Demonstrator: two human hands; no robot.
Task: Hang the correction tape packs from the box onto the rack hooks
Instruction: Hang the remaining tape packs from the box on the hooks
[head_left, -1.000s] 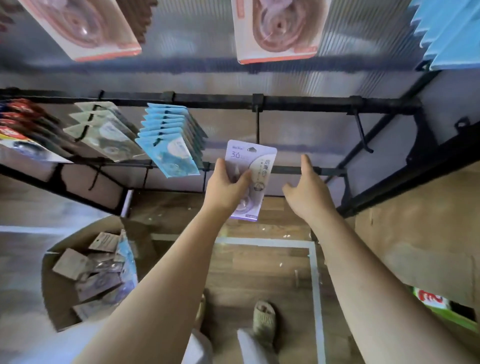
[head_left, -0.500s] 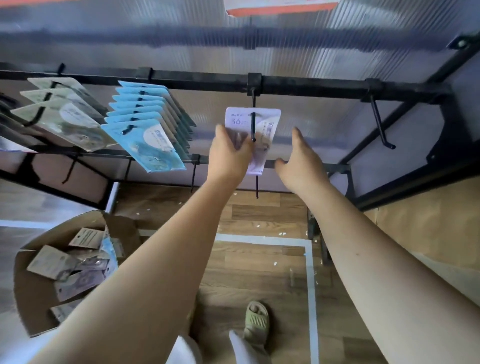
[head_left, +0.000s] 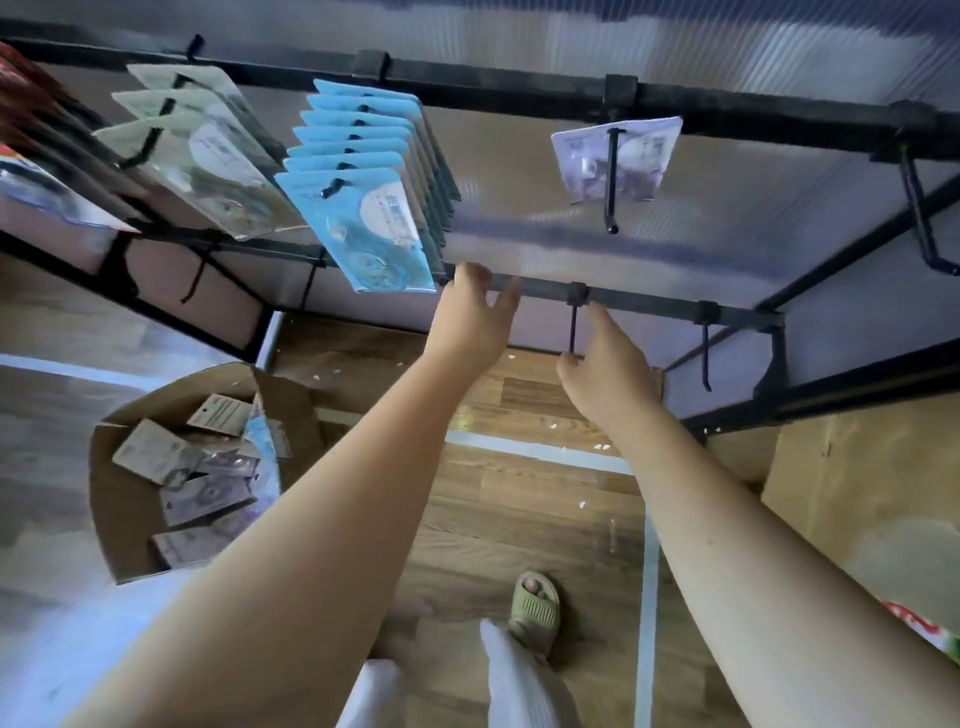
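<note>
Rack (head_left: 519, 93): matt black metal. Hung purple pack (head_left: 639, 156): glossy plastic over card. Box (head_left: 124, 514): matt brown cardboard. Floor (head_left: 519, 519): smooth wood-look planks.

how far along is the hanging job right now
Done: a stack of blue packs fills one hook, and a single purple correction tape pack hangs on the next black hook. In hand: nothing; left hand and right hand are both open. Left: several packs lie in the cardboard box.

Purple correction tape pack (head_left: 615, 156) on a rack hook (head_left: 611, 179); both empty hands, left (head_left: 470, 319) and right (head_left: 608, 366), below it
</note>
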